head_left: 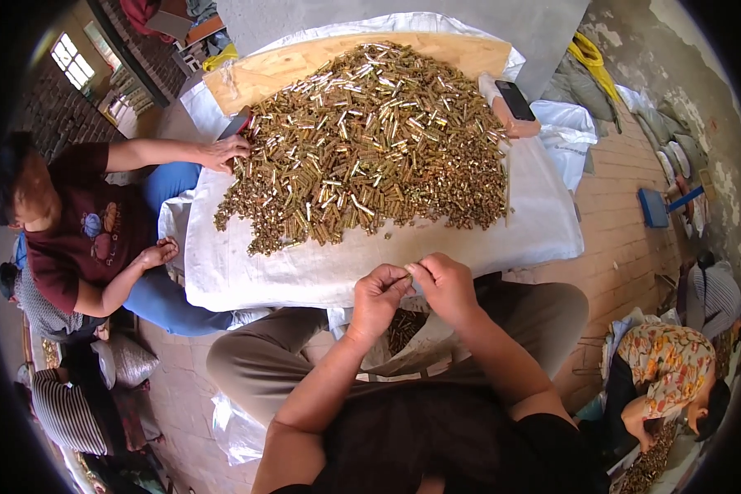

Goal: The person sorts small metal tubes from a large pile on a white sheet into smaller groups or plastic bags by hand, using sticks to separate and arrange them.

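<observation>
My left hand [376, 300] and my right hand [445, 288] meet just off the near edge of the white-covered table [370, 267]. Both have their fingers pinched together around a small brass-coloured metal part [408, 274], mostly hidden by the fingertips. Ahead of them spreads a large heap of brass-coloured metal parts [370, 140]: slim bolt-like rods or sleeves, with small nut-like pieces along its near side. Below my hands, between my knees, more rod-shaped parts [403, 329] lie in an open bag or container.
A wooden board [305, 66] backs the heap. A phone [515, 100] rests on a brick-like block [514, 125] at the right corner. To the left, a co-worker's hand [225, 153] touches the heap's edge. Another person [667, 362] bends over parts on the floor at the right.
</observation>
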Action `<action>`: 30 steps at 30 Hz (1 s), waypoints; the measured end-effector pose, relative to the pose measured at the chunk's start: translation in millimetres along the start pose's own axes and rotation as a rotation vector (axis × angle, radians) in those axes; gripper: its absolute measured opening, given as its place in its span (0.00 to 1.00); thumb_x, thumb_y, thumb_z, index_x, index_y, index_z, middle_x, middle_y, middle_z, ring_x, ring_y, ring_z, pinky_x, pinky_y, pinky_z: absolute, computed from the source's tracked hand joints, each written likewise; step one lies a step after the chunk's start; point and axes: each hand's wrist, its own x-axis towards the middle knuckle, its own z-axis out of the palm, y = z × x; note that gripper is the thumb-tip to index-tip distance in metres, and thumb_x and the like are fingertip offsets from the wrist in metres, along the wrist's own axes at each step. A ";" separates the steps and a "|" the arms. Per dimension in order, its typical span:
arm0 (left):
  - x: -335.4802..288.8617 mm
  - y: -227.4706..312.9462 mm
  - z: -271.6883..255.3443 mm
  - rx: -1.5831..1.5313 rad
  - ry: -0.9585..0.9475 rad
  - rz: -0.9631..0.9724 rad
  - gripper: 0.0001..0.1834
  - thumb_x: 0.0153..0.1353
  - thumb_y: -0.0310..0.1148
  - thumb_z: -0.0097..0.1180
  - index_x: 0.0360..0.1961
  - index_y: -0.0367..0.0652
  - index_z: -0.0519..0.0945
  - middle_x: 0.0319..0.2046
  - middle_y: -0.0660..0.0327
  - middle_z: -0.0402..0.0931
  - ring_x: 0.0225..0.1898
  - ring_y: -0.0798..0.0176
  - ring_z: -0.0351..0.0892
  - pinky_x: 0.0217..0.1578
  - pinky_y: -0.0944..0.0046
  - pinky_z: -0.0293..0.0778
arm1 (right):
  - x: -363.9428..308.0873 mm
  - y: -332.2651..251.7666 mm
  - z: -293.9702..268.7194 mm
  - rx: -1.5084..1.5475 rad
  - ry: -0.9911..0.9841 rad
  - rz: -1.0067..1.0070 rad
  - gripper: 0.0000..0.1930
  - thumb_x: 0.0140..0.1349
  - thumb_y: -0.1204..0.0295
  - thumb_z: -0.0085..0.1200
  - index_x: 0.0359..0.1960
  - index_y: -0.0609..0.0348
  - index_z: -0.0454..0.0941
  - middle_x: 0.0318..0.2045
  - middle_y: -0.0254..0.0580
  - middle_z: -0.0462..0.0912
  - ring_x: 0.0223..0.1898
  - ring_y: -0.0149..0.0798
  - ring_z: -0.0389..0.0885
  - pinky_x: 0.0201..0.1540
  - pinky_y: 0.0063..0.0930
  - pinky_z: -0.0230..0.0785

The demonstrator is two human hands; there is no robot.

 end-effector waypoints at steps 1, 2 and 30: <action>-0.3 -3.9 0.1 0.000 0.001 0.001 0.01 0.58 0.22 0.53 0.32 0.36 0.75 0.26 0.64 0.78 0.25 0.78 0.70 0.24 0.78 0.63 | -1.7 2.5 6.1 -0.034 0.019 -0.007 0.13 0.57 0.66 0.53 0.20 0.61 0.71 0.20 0.47 0.74 0.23 0.52 0.74 0.24 0.42 0.64; 0.8 -10.3 -0.7 0.011 0.031 0.003 0.01 0.58 0.22 0.53 0.31 0.35 0.76 0.25 0.63 0.78 0.25 0.77 0.71 0.25 0.77 0.64 | -2.8 3.8 10.5 -0.033 0.019 -0.008 0.13 0.57 0.66 0.53 0.20 0.61 0.71 0.20 0.47 0.74 0.23 0.52 0.74 0.24 0.42 0.64; 126.6 -20.9 -33.7 1.170 0.254 0.101 0.07 0.49 0.32 0.58 0.27 0.40 0.77 0.28 0.51 0.77 0.30 0.48 0.77 0.33 0.54 0.73 | 55.2 85.3 37.8 -0.213 0.004 0.069 0.11 0.51 0.66 0.59 0.28 0.62 0.76 0.26 0.45 0.78 0.26 0.47 0.78 0.31 0.36 0.71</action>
